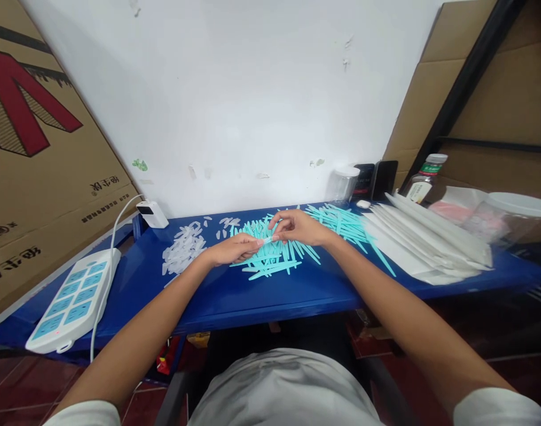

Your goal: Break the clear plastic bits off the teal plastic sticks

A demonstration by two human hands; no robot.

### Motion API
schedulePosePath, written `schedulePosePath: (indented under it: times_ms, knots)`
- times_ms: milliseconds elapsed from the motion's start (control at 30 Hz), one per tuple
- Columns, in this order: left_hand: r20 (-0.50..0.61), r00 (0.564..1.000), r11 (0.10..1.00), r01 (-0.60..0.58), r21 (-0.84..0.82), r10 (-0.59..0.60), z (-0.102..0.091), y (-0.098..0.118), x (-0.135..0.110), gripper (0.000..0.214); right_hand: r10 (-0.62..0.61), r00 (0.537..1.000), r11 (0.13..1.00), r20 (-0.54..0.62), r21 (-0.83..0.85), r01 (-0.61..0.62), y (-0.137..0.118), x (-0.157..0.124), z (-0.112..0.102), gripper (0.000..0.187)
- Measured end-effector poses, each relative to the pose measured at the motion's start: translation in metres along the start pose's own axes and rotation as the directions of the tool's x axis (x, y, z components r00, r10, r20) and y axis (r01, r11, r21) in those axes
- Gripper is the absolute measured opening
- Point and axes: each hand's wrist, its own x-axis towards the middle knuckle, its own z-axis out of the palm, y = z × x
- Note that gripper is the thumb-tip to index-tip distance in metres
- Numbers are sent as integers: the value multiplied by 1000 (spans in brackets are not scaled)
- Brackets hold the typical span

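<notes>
My left hand (pixel 237 248) is closed in a pinch, its thumb and forefinger on one end of a small pale turquoise piece (pixel 267 240). My right hand (pixel 299 228) pinches the other end with thumb and forefinger, the remaining fingers curled above. Most of the piece is hidden by the fingertips, so its full shape cannot be made out. Under and around both hands spreads a loose pile of thin turquoise sticks (pixel 274 266). To the left of my left hand lies a heap of small translucent whitish pieces (pixel 184 248).
A second bundle of turquoise sticks (pixel 341 222) lies right of the hands on the blue table (pixel 270 305). White flat packets (pixel 430 242), a lidded jar (pixel 345 184) and a bottle (pixel 423 180) stand rightward. A power strip (pixel 75 299) and white device (pixel 152 214) are left.
</notes>
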Motion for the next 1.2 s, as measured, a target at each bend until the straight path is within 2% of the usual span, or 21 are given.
schedulePosePath:
  times_ms: [100, 167, 267, 333, 400, 467, 533, 600, 667, 733, 833, 967, 1033, 1200]
  knots:
    - [36, 999, 1000, -8, 4, 8, 1, 1, 0, 60, -1, 1000, 1000, 0, 23, 1, 2, 2, 7, 36]
    - [7, 1000, 1000, -4, 3, 4, 2, -2, 2, 59, 1, 1000, 1000, -14, 3, -1, 4, 5, 10, 34]
    - [-172, 985, 999, -12, -53, 2, 4, -7, 9, 51, -4, 995, 991, -95, -132, -8, 8, 7, 4, 28]
    - [-301, 953, 989, -21, -143, -23, 3, -10, 14, 41, -26, 972, 946, -232, -321, -52, 12, 5, -10, 23]
    - [-356, 932, 962, -34, -269, -67, -1, -12, 16, 27, -61, 907, 812, -416, -549, -198, 17, -1, -31, 21]
    - [-371, 924, 922, -64, -383, -90, -7, -13, 16, 19, -38, 818, 613, -573, -660, -434, 24, -9, -53, 24]
    - [-405, 909, 895, -100, -435, -95, -13, -11, 13, 26, 9, 728, 419, -685, -659, -625, 32, -17, -71, 26]
    - [-452, 886, 894, -116, -433, -104, -17, -9, 11, 34, 61, 662, 287, -747, -622, -729, 39, -22, -82, 26]
    - [-473, 874, 904, -112, -413, -108, -17, -8, 10, 36, 85, 652, 224, -753, -623, -749, 44, -22, -83, 26]
    - [-471, 877, 920, -106, -377, -92, -16, -9, 10, 33, 77, 680, 220, -729, -653, -725, 48, -17, -78, 28]
    - [-466, 883, 947, -94, -308, -64, -15, -12, 12, 29, 56, 710, 268, -702, -675, -688, 53, -3, -64, 38]
    - [-458, 886, 957, -66, -281, -74, -17, -18, 14, 24, 135, 726, 274, -674, -679, -681, 61, 15, -52, 41]
    - [-447, 891, 956, -60, -288, -78, -18, -19, 14, 23, 188, 719, 242, -669, -678, -694, 66, 20, -52, 36]
    - [-428, 899, 956, -46, -291, -87, -16, -17, 13, 22, 266, 654, 213, -708, -619, -756, 69, 17, -60, 28]
